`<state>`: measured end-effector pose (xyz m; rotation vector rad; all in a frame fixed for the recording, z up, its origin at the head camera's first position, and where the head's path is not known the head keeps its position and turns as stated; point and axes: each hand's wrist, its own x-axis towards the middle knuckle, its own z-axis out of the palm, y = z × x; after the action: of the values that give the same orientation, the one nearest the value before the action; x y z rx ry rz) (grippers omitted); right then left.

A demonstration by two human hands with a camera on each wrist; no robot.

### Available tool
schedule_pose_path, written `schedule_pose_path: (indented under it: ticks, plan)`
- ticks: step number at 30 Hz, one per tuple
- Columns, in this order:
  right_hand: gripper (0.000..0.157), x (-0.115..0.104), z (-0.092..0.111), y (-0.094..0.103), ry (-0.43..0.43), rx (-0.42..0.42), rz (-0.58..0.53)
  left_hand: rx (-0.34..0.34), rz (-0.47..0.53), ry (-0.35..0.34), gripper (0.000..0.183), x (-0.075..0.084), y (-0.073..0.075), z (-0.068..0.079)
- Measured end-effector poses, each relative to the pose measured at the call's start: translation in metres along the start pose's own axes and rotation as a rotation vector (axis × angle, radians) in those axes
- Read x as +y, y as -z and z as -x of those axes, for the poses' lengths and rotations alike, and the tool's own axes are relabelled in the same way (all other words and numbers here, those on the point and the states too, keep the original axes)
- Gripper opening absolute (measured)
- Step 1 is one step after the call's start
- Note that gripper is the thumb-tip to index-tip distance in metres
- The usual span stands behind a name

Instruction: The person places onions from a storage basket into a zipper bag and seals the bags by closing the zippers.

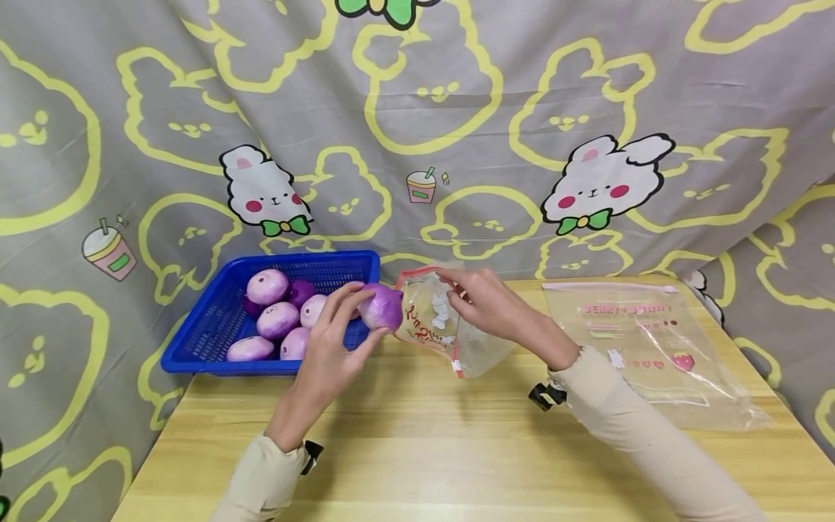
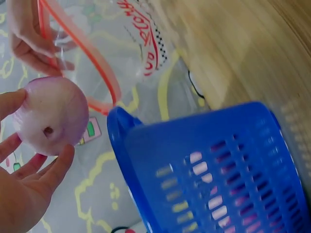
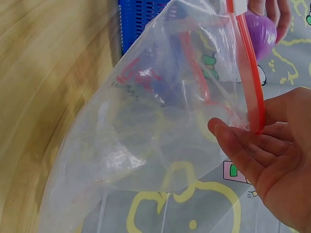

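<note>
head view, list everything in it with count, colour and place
wood-grain table: one, yellowish-brown, lower centre
patterned cloth backdrop: count unclear, grey with yellow outlines, behind the table
rectangular slotted plastic basket: one, blue, table's far left
round onion-like items: at least six, purple and whitish, inside the basket
held onion-like item: one, purple and whitish, in the left hand
red-zip plastic bag: one, clear, right of the basket
flat printed plastic bag: one, clear with pink print, table's right
black wrist devices: two, at the wrists
sleeves: two, cream, lower left and right
hands: two, bare; right hand on the red-zip bag's edge
</note>
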<state>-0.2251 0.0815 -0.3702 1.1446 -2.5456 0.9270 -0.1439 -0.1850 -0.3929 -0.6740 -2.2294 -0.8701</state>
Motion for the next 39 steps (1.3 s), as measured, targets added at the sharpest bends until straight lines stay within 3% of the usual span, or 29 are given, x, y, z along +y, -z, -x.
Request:
schedule_pose_path:
  ticks: [4, 11, 21, 31, 39]
  plan:
    - [0.04, -0.002, -0.001, -0.001, 0.005, -0.004, -0.014, -0.011, 0.005, -0.019, 0.056, 0.003, -0.009, -0.003]
    - [0.041, -0.005, 0.0, 0.0, 0.011, 0.008, -0.018, -0.108, -0.011, -0.011, 0.056, 0.004, -0.02, -0.005]
    - [0.043, -0.01, 0.004, 0.007, 0.039, 0.058, -0.038, -0.188, -0.055, -0.015, 0.059, -0.001, -0.026, -0.001]
    - [0.042, -0.009, 0.008, 0.011, 0.051, 0.096, -0.042, -0.241, -0.094, -0.019, 0.066, -0.001, -0.03, 0.003]
    - [0.043, -0.01, 0.007, 0.014, 0.07, 0.112, -0.048, -0.236, -0.122, -0.032, 0.073, -0.002, -0.032, 0.003]
